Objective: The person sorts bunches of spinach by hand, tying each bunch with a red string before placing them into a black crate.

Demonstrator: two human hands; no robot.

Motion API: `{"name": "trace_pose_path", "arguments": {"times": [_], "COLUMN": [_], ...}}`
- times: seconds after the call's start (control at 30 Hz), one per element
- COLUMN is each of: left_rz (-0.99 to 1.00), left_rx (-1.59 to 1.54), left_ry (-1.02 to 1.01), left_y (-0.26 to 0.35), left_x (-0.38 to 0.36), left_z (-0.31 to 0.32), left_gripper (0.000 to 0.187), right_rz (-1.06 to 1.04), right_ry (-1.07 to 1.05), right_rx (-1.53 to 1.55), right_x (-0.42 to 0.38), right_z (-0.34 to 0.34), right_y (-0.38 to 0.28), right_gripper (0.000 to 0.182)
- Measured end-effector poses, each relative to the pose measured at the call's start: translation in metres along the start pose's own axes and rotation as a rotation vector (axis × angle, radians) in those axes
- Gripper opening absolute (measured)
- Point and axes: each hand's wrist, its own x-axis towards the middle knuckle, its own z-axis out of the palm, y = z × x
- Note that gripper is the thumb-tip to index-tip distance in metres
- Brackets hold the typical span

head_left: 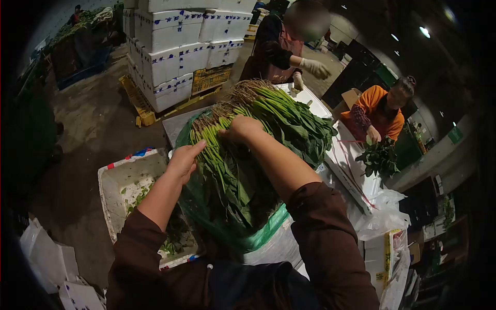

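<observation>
A large heap of leafy greens (227,165) with pale stems and brown roots lies on a green plastic bag (268,227) in front of me. At the left edge of the stems is my left hand (185,161), its thumb stretched toward them and its fingers partly curled; whether it grips any is unclear. My right hand (242,129) rests on the stems near the roots, fingers curled down among them, their tips hidden. A second, thicker bundle (294,116) lies beyond my right hand, roots toward the top left.
White foam boxes (170,51) stand stacked on a yellow pallet (142,106). A foam box (116,186) with leaf scraps sits at lower left. Across the table, a gloved person (279,46) stands; another person in orange (380,111) holds greens (380,157) at right.
</observation>
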Motion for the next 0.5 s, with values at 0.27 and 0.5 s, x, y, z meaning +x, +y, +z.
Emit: {"name": "trace_pose_path", "arguments": {"times": [0.27,0.5], "left_rz": [0.069,0.069], "left_rx": [0.098,-0.083], "left_ry": [-0.012,-0.039], "left_y": [0.008,-0.003], "left_x": [-0.003,0.008], "left_z": [0.014,-0.014], "left_gripper": [0.04,0.045], "right_rz": [-0.021,0.004], "right_ry": [0.046,0.501], "right_rx": [0.049,0.284], "right_x": [-0.008,-0.122], "right_z": [0.0,0.019], "right_y": [0.011,0.101], "right_gripper": [0.069,0.059]}}
